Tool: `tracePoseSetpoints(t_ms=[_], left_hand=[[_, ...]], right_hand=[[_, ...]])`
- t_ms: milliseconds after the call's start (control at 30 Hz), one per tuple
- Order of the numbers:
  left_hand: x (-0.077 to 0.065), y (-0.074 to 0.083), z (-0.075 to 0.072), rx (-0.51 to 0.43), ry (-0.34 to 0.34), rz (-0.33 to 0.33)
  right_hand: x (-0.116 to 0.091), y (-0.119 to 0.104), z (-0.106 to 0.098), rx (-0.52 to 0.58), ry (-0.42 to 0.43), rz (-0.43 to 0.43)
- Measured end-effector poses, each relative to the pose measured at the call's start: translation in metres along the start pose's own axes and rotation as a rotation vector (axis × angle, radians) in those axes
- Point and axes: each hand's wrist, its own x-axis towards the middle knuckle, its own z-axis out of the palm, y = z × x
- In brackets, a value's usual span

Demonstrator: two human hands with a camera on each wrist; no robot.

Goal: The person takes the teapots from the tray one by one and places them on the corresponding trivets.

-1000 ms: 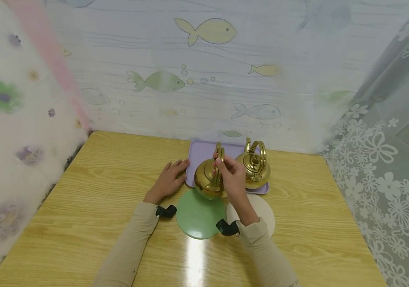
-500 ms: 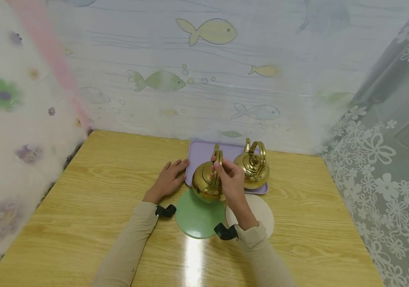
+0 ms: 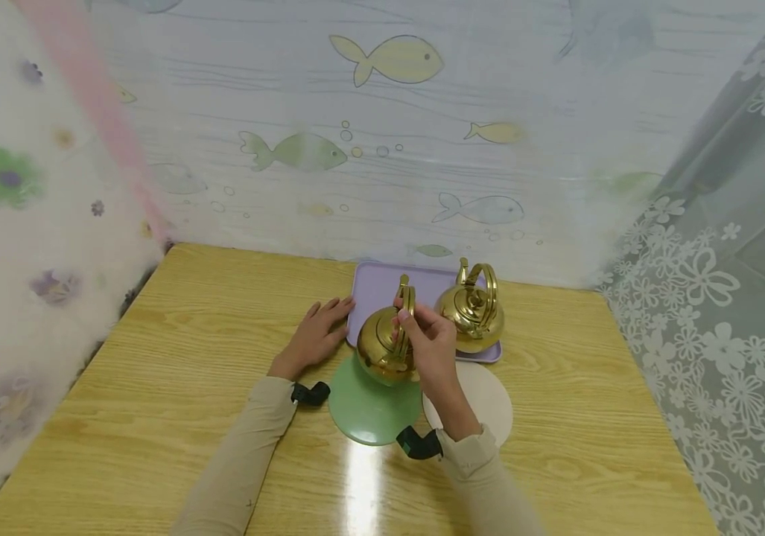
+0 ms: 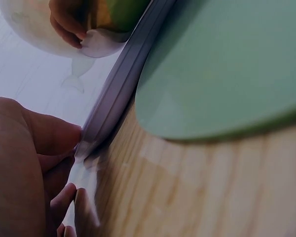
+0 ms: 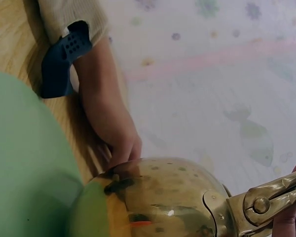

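My right hand (image 3: pixel 434 346) grips the upright handle of a shiny brass kettle (image 3: pixel 377 353) between thumb and fingers. The kettle hangs over the near left edge of a lilac tray (image 3: pixel 372 286) and the back of a round green mat (image 3: pixel 369 417). In the left wrist view, its rounded body (image 4: pixel 34 29) shows beyond the tray's rim. Fingers of my left hand (image 3: pixel 315 335) lie stretched out on the table, touching the tray's left side. A second brass kettle (image 3: pixel 469 320) stands on the tray's right half, just past my right hand.
A round cream mat (image 3: pixel 492 394) lies beside the green one, partly under my right forearm. Wood-grain table (image 3: pixel 188 357) extends around the tray and mats. A fish-patterned curtain (image 3: pixel 382 149) hangs behind the table, with flowered sheets at both sides.
My right hand has brought the brass kettle slightly nearer to me and to the left, farther over the green mat. My left hand has stayed at the tray.
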Motion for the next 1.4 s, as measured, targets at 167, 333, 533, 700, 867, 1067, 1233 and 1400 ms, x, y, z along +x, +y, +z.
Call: tracePoseSetpoints(t_ms=[167, 333, 533, 700, 867, 1067, 1233, 1400], left_hand=[[0.0, 0.0, -0.001, -0.005, -0.003, 0.002], [0.0, -0.001, 0.0, 0.003, -0.004, 0.002], [0.0, -0.002, 0.001, -0.003, -0.003, 0.008], [0.0, -0.002, 0.001, -0.005, -0.002, 0.006], [0.0, -0.003, 0.001, -0.006, -0.005, 0.003], [-0.001, -0.001, 0.001, -0.009, -0.001, 0.01], [-0.001, -0.001, 0.0, 0.003, 0.007, 0.022], [-0.001, -0.003, 0.002, 0.008, 0.0, 0.015]], right_hand=[[-0.004, -0.001, 0.002, 0.013, 0.011, 0.01], [-0.008, -0.002, 0.003, 0.012, 0.023, 0.023], [-0.012, -0.003, 0.004, 0.032, 0.027, 0.024], [-0.015, -0.002, 0.004, 0.044, 0.034, 0.031], [-0.02, -0.003, 0.004, 0.047, 0.027, 0.04], [-0.026, -0.005, 0.007, 0.059, 0.022, 0.045], [-0.032, -0.006, 0.008, 0.055, 0.028, 0.066], [-0.038, -0.006, 0.009, 0.057, 0.031, 0.08]])
